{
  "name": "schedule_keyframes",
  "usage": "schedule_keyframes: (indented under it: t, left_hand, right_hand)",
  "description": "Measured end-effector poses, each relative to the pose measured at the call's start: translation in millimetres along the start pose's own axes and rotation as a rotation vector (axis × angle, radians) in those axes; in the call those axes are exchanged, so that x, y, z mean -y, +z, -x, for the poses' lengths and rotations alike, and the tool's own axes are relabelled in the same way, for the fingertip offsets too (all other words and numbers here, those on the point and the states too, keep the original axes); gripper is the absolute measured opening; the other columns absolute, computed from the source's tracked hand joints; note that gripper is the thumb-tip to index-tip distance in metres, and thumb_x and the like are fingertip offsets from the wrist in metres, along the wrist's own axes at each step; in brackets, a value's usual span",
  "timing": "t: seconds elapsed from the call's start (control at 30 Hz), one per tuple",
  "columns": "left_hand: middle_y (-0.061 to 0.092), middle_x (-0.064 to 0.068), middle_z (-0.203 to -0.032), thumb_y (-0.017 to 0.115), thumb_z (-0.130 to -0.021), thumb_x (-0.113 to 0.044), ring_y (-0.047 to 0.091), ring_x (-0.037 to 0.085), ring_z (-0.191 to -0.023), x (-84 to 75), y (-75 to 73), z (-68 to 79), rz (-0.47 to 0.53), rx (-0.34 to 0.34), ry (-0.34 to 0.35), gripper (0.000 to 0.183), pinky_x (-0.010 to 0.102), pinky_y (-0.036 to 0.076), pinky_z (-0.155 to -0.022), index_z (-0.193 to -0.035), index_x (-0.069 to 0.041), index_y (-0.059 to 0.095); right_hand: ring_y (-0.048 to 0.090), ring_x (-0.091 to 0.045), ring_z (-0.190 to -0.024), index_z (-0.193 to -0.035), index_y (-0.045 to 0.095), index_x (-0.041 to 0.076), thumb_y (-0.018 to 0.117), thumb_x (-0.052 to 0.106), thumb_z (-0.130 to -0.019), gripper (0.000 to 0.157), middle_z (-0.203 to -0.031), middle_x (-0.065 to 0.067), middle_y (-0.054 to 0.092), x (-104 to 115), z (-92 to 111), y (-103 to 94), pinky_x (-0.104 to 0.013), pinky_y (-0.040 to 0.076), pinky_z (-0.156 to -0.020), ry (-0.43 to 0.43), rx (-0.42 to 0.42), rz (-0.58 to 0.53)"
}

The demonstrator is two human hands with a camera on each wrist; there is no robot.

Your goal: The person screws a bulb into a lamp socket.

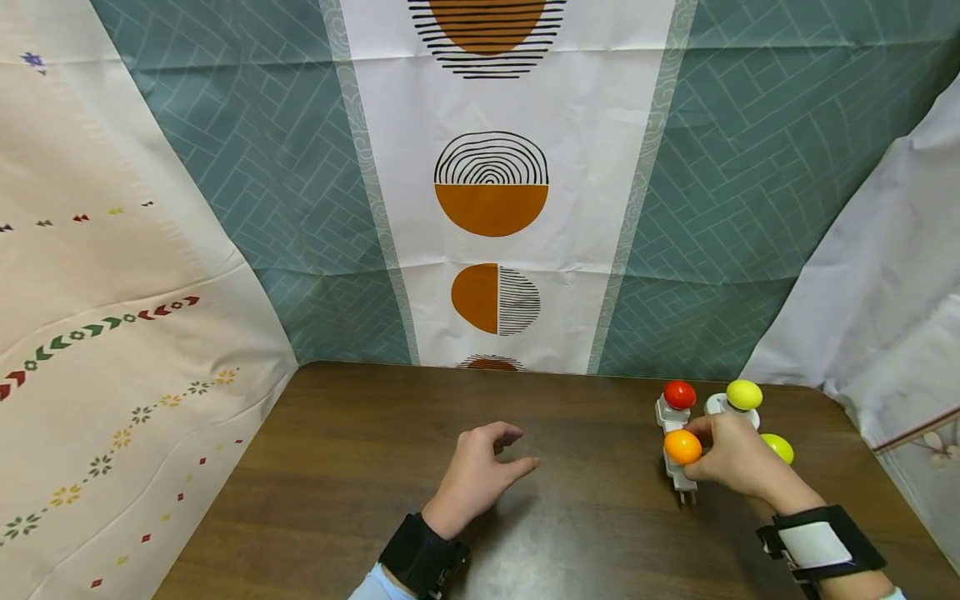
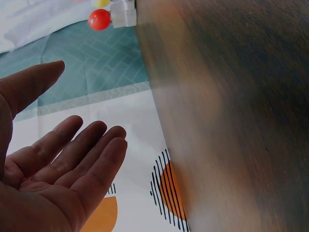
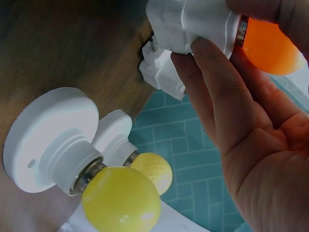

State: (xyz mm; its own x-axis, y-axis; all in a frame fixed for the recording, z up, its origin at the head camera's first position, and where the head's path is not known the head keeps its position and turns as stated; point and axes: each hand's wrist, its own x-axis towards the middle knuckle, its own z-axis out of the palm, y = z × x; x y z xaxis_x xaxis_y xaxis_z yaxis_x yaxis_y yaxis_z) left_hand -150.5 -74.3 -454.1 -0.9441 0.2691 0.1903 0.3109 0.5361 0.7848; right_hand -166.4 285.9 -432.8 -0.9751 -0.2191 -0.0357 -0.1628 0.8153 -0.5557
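At the table's right side, my right hand [image 1: 738, 454] grips a white plug-in bulb holder [image 3: 198, 21] fitted with an orange bulb [image 1: 682, 447]. Its fingers lie along one side of the holder, the thumb on the other. Metal plug pins stick out at the holder's near end. Just behind it stands a red bulb [image 1: 679, 394] in a similar white holder [image 3: 164, 72]. My left hand [image 1: 480, 471] hovers over the middle of the table, holding nothing, thumb and fingers spread apart.
Right of the orange bulb are two yellow bulbs: a far one [image 1: 744, 394] and a near one [image 1: 778, 447], partly behind my right hand. Both sit in round white bases [image 3: 29, 140]. A patterned cloth [image 1: 495, 108] hangs along the back edge of the brown wooden table [image 1: 360, 450].
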Motion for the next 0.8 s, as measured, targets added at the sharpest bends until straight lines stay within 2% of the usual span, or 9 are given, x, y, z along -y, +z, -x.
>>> schedule_keyframes:
  t: [0.37,0.57,0.8]
  left_hand:
    - [0.061,-0.008,-0.105,0.071,-0.08,-0.04,0.058,0.016,-0.097,2.0,3.7,0.8,0.017,0.015,0.004,0.036,0.036,0.047,-0.081,-0.109,-0.019,0.064]
    - [0.061,-0.008,-0.105,0.072,-0.08,-0.038,0.057,0.011,-0.096,0.6,3.4,0.7,0.013,0.005,0.014,0.036,0.036,0.047,-0.081,-0.109,-0.019,0.064]
    - [0.061,-0.008,-0.105,0.071,-0.08,-0.039,0.058,0.013,-0.096,2.2,3.4,0.3,0.015,0.01,0.001,0.036,0.036,0.047,-0.081,-0.109,-0.019,0.064]
  right_hand:
    - [0.05,-0.019,-0.074,-0.096,0.065,0.0,0.078,0.008,-0.056,0.042,-0.083,-0.001,0.06,-9,-2,5.3,-0.034,0.044,-0.066,0.008,-0.028,0.018]
    - [0.05,-0.02,-0.076,-0.1,0.064,-0.002,0.075,0.003,-0.058,0.044,-0.087,-0.003,0.061,-13,-1,7.5,-0.036,0.044,-0.068,0.041,-0.015,-0.006]
    - [0.049,-0.022,-0.076,-0.1,0.063,-0.004,0.075,0.002,-0.058,0.043,-0.088,-0.005,0.06,-13,-1,7.4,-0.039,0.044,-0.069,0.055,-0.035,0.009]
